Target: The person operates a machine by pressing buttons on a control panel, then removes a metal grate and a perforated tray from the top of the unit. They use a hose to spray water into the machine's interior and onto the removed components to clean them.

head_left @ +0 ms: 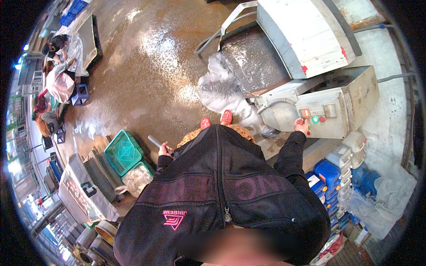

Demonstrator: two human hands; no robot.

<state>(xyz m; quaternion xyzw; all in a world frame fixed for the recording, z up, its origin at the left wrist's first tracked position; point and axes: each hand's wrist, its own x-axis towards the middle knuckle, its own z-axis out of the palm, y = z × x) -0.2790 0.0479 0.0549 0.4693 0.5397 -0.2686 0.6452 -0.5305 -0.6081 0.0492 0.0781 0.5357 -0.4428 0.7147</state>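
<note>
My left hand (165,149), beside my hip, is closed round a grey rod-like piece (154,142) whose end points forward and left. My right hand (301,126) reaches out to the control panel (320,116) of a metal machine box (350,104), fingers partly stretched at its left edge. Close to those fingers are an orange switch (305,113), a lit green button (315,119) and a red button (322,119). Whether a fingertip presses anything is too small to tell. Left of the panel is a rounded metal housing (280,116).
White foam (222,88) lies on the wet floor (146,66) before my red shoes (226,117). A large white machine cover (306,35) stands ahead right. Green crates (123,148) are at my left, blue jugs (328,174) at my right. Several people sit far left.
</note>
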